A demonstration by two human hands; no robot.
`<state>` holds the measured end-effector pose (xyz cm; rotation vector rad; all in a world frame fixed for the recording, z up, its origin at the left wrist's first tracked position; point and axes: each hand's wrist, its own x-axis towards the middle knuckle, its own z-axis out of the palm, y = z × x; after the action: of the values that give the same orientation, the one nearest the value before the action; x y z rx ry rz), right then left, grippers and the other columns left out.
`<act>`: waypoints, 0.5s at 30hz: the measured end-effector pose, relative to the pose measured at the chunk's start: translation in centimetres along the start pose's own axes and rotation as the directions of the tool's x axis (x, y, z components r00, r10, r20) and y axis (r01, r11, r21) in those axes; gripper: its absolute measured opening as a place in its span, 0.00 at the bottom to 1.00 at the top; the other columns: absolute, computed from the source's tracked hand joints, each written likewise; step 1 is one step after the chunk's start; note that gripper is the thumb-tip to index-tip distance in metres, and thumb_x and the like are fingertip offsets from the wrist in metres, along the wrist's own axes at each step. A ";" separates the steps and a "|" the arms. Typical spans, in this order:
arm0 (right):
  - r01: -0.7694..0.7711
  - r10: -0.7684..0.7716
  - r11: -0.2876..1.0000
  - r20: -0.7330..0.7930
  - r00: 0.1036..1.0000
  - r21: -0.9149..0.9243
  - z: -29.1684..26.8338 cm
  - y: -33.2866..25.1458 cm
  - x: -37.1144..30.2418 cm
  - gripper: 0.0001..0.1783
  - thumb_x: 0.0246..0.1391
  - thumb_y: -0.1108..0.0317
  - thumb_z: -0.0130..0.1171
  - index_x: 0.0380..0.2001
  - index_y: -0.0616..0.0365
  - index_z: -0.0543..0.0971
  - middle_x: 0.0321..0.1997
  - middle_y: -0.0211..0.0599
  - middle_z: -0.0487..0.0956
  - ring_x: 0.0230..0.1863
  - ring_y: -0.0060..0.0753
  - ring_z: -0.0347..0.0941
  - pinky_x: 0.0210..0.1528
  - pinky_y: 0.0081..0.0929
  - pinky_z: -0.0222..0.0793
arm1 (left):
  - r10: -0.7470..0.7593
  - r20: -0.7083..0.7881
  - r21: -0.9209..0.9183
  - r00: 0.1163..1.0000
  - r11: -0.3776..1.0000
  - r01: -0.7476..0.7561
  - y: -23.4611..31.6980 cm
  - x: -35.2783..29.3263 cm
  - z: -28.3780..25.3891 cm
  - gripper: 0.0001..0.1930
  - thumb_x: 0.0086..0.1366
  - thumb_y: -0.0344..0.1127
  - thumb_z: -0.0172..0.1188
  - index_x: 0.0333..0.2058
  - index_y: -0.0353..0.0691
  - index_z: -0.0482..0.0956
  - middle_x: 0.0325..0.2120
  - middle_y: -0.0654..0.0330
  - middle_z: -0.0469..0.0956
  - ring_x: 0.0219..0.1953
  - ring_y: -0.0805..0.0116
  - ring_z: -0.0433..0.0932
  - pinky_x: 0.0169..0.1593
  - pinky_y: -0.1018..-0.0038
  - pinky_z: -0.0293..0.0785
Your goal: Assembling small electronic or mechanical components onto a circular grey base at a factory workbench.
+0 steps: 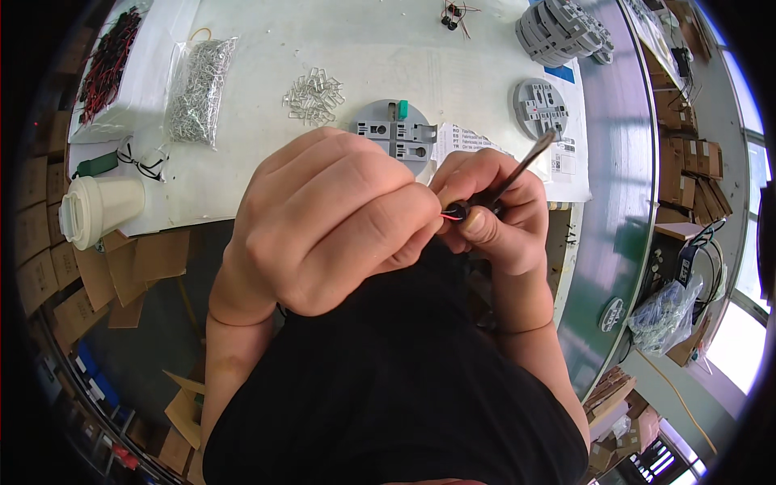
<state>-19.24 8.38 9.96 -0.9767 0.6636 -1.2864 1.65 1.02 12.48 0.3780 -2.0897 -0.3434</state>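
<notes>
Close in front of my chest, my two hands meet over a small round black part (457, 210) with thin red and black wires (449, 217). My left hand (331, 218) is closed, its fingertips pinching at the wires; its grip is partly hidden behind the knuckles. Thumb and fingers of my right hand (497, 210) hold the black part. A slim metal-bladed tool (525, 164), perhaps a screwdriver, also sticks out of that hand, pointing up and right. Just beyond the hands, a round grey plastic housing (416, 133) with a green block (402, 110) lies on the white table.
A loose pile of metal clips (314, 95) lies near a clear bag of clips (200, 101). A white box holds red and black wires (113, 65). At right are a grey housing (540, 109) and stacked housings (558, 32). A cream lidded container (101, 210) stands left.
</notes>
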 end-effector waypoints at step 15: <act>0.034 -0.152 0.916 -0.268 0.951 -0.399 -0.9 3.0 -0.7 0.12 0.61 0.76 0.73 0.45 0.65 0.83 0.42 0.32 0.84 0.36 0.15 0.76 0.36 0.15 0.71 | -0.588 0.217 -0.541 0.779 0.592 0.598 -1.7 -3.3 3.6 0.06 0.65 0.26 0.73 0.40 0.31 0.88 0.29 0.63 0.85 0.30 0.80 0.79 0.34 0.81 0.74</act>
<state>-18.75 8.80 6.86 -1.1600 1.1506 -1.4308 0.49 1.10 7.47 0.6912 -1.6859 -1.3697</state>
